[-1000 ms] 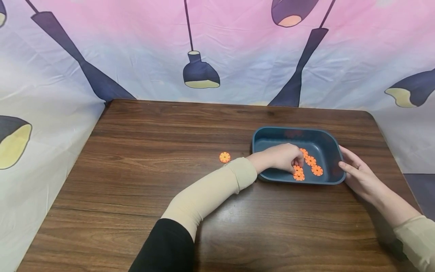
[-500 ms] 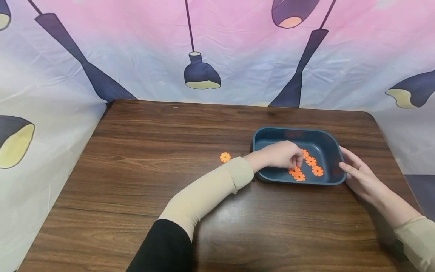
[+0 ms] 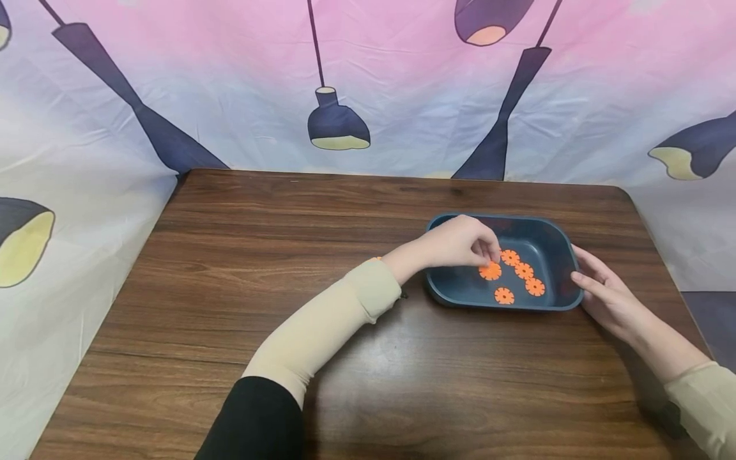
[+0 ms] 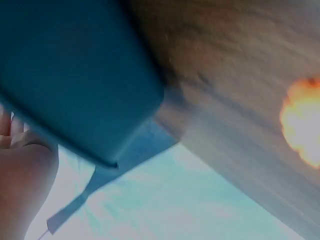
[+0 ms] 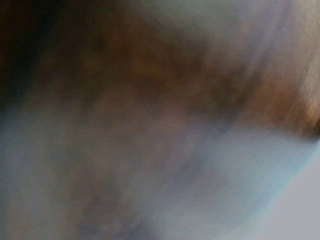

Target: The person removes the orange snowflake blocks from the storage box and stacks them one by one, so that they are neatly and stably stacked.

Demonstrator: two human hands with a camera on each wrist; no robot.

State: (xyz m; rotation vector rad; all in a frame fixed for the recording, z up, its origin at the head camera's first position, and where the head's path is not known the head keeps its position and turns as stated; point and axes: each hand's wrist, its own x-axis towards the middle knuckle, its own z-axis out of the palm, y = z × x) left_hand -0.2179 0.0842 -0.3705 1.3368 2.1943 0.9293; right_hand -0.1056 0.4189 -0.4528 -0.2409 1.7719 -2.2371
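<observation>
My left hand reaches over the left part of a dark blue plastic bin. Its thumb and fingers pinch an orange notched plastic disc above the bin's floor. Several like discs lie flat inside, among them one by the near wall and a diagonal row toward the right. At the bin's right end my right hand holds the rim, thumb on top and fingers along the outside. In the left wrist view the bin fills the upper left; the right wrist view is too blurred to read.
Another orange disc lies on the brown wooden table, mostly hidden behind the left sleeve. Behind the table hangs a cloth printed with lamps.
My left hand has moved left and away from me inside the bin, taking one disc off another by the near wall. The right hand stays on the rim.
</observation>
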